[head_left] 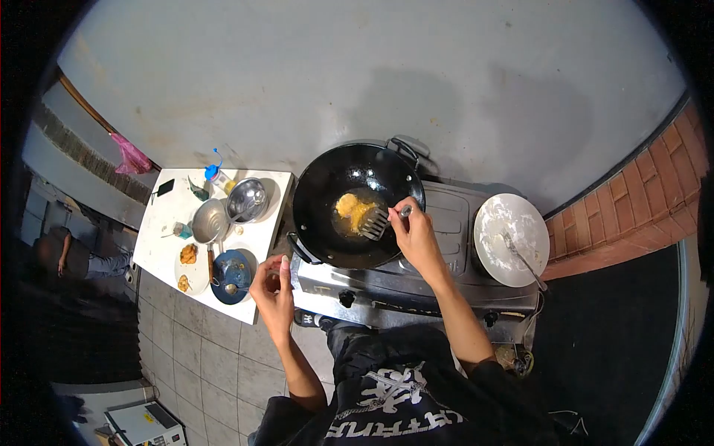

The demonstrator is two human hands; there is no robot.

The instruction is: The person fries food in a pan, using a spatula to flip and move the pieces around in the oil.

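My right hand (413,236) is closed on the handle of a slotted turner (375,224). Its slotted head is inside a black wok (316,186), touching or close beside yellow battered food (358,215) frying in oil. A paler round piece lies at the food's upper left. My left hand (274,297) hovers between the wok's near-left handle (303,250) and a blue bowl (225,269). Its fingers are loosely curled and apart, with nothing visible in them. In the blue bowl rests a spoon (232,288), its handle end hidden near my left hand.
The wok sits on a gas stove (446,286). To its right, a white-dusted plate (498,223) holds a fork or spoon (524,260). The white table (160,223) bears a steel bowl (248,201), a saucepan (211,221), a plate with fried pieces (188,254), and a blue-capped bottle (219,177).
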